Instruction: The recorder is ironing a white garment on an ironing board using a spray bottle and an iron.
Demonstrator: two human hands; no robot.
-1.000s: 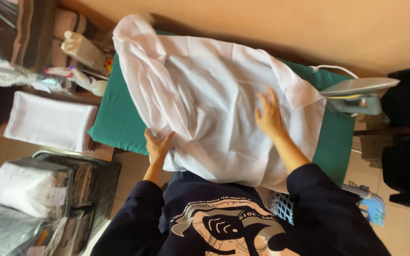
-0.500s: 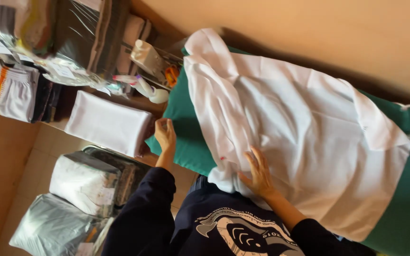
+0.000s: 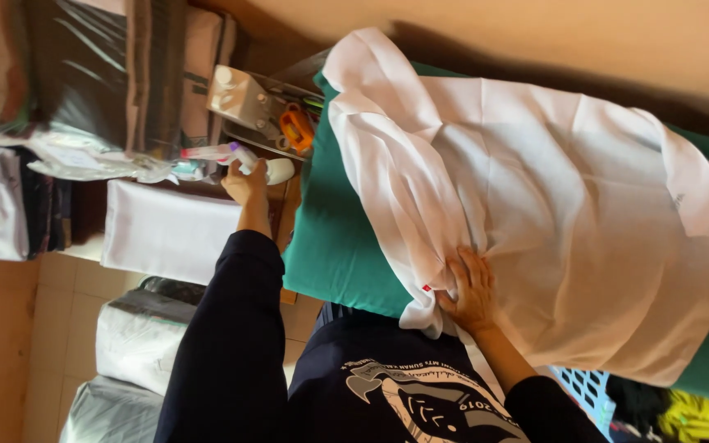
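Note:
A white garment (image 3: pixel 568 205) lies spread over a green padded ironing board (image 3: pixel 334 238). My right hand (image 3: pixel 471 291) rests palm down on the garment's near edge, and the cloth wrinkles outward from my fingers. My left hand (image 3: pixel 244 184) reaches out to the left of the board and closes around the neck of a white spray bottle (image 3: pixel 276 171) with a pink and purple trigger. Both arms are in dark sleeves.
Beside the bottle sit a white boxy object (image 3: pixel 235 97) and orange-handled scissors (image 3: pixel 295 127). A folded white cloth (image 3: pixel 166 230) lies below them. Plastic-wrapped bundles (image 3: pixel 137 340) are stacked at left, and a blue basket (image 3: pixel 588 390) is at lower right.
My left hand left the board's edge and reached up to the spray bottle. My right hand slid from the middle of the garment to its near edge. The view swung left.

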